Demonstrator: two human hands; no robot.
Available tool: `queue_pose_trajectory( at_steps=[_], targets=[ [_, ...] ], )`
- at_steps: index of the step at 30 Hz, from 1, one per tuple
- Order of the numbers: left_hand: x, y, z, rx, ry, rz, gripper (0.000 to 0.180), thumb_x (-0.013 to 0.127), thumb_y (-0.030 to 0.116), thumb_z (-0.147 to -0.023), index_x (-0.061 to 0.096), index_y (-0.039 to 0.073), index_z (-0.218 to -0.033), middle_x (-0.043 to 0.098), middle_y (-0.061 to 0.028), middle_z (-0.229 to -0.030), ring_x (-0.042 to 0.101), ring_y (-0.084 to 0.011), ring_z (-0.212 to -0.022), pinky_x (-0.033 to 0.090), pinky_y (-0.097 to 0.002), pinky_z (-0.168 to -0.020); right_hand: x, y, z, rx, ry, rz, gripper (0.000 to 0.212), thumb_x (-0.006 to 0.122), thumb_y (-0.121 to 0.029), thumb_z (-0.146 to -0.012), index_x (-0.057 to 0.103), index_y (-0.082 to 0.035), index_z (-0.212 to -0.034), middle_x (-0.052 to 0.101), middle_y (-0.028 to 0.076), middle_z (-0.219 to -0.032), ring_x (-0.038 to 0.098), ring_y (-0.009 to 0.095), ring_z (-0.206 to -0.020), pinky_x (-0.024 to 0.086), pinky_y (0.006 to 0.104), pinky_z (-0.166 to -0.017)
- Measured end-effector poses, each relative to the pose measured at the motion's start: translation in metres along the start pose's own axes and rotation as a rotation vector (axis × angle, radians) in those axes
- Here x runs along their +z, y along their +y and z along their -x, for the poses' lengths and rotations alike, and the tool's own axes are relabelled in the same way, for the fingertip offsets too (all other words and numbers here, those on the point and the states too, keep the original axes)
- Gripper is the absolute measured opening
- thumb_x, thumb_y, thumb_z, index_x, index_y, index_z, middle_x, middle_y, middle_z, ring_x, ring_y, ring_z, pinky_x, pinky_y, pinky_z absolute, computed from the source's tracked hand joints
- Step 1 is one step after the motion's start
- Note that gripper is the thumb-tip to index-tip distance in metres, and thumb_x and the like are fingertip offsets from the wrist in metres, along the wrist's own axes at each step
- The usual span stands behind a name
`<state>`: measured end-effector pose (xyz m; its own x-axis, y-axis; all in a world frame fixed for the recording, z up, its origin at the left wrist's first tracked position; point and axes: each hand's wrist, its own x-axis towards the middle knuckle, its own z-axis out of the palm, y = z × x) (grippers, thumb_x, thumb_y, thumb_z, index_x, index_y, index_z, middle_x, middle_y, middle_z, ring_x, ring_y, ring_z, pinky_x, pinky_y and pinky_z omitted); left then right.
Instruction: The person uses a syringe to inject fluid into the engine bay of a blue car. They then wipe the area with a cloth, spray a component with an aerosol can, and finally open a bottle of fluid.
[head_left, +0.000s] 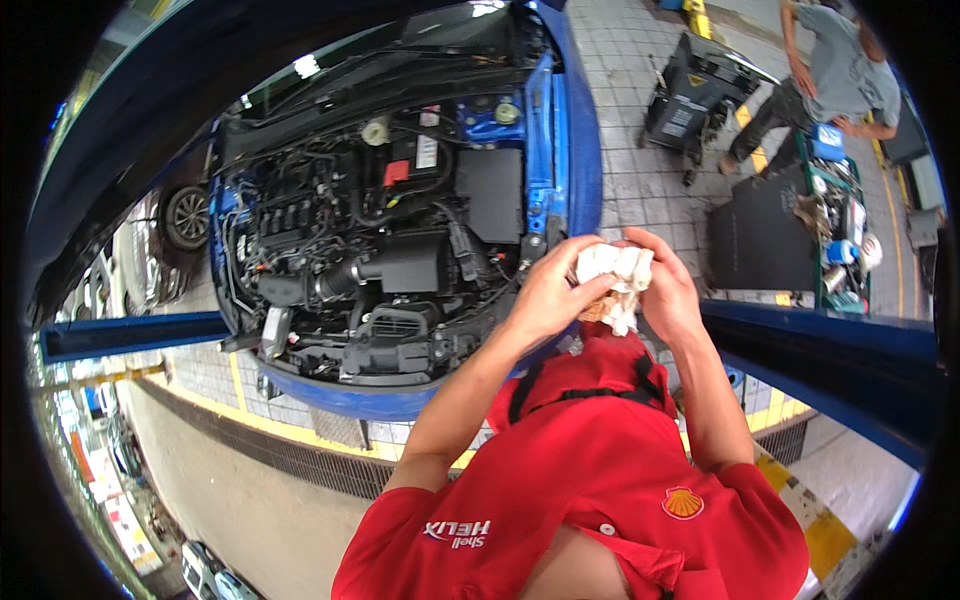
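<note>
A crumpled white cloth is bunched between the left hand and the right hand, both grasping it, just off the front corner of a blue car; the step appears to be handling the cloth itself; a next move would likely call for gathering its loose lower end; the car's edge bounds the left, a dark blue beam the right; tiled floor offers open room ahead.

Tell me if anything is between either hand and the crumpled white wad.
Nothing visible is. The left hand and the right hand both hold the crumpled white wad directly, one from each side. The blue car is ahead and to the left, not between them.
</note>
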<state>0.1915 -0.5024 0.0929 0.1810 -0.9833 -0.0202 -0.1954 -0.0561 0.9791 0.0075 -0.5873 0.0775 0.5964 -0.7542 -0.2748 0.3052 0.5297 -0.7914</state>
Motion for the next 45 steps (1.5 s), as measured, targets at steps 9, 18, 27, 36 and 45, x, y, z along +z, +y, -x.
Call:
queue_pose_trajectory(
  at_steps=[9,18,27,36,45],
  targets=[
    [-0.001,-0.018,0.011,-0.122,-0.066,0.006,0.038,0.075,0.018,-0.090,0.061,0.002,-0.122,0.068,-0.0085,-0.108,0.065,-0.0154,-0.102,0.052,-0.0316,-0.089,-0.024,0.040,0.016,0.208,0.028,0.102,0.037,0.064,-0.021,-0.099,0.056,0.000,-0.128,0.065,0.009,-0.119,0.062,0.018,-0.109,0.049,0.0358,-0.098],
    [0.013,-0.084,-0.002,-0.383,-0.139,0.479,0.015,0.060,0.007,-0.100,0.053,0.002,-0.113,0.064,-0.0036,-0.103,0.062,-0.0104,-0.096,0.051,-0.0262,-0.083,-0.025,0.036,-0.032,0.295,-0.190,-0.291,0.042,0.067,-0.015,-0.095,0.057,0.003,-0.132,0.068,0.014,-0.123,0.068,0.020,-0.106,0.055,0.0347,-0.093],
    [-0.068,-0.138,-0.094,-0.537,0.185,-0.123,0.039,0.077,0.028,-0.088,0.064,0.003,-0.116,0.070,-0.0059,-0.103,0.066,-0.0152,-0.094,0.053,-0.0302,-0.086,-0.086,0.007,-0.098,0.250,-0.014,-0.163,0.021,0.068,-0.016,-0.095,0.062,-0.006,-0.112,0.071,0.008,-0.100,0.069,0.016,-0.083,0.057,0.0310,-0.072],
    [-0.141,-0.198,-0.251,-0.486,0.512,-0.742,0.069,0.078,0.046,-0.079,0.059,-0.003,-0.124,0.068,-0.0209,-0.116,0.065,-0.0348,-0.111,0.051,-0.0418,-0.095,-0.144,0.001,-0.082,0.294,0.229,-0.108,0.021,0.066,-0.014,-0.097,0.061,-0.006,-0.115,0.068,0.002,-0.095,0.067,0.011,-0.081,0.055,0.0272,-0.070],
    [-0.134,-0.206,-0.323,-0.754,0.461,-1.041,0.081,0.081,0.052,-0.073,0.057,-0.001,-0.130,0.060,-0.0244,-0.130,0.060,-0.0378,-0.121,0.050,-0.0439,-0.101,-0.157,0.027,-0.069,0.319,0.345,-0.169,0.018,0.062,-0.012,-0.099,0.059,-0.007,-0.116,0.067,0.001,-0.094,0.065,0.010,-0.079,0.054,0.0263,-0.070]
  ],
)
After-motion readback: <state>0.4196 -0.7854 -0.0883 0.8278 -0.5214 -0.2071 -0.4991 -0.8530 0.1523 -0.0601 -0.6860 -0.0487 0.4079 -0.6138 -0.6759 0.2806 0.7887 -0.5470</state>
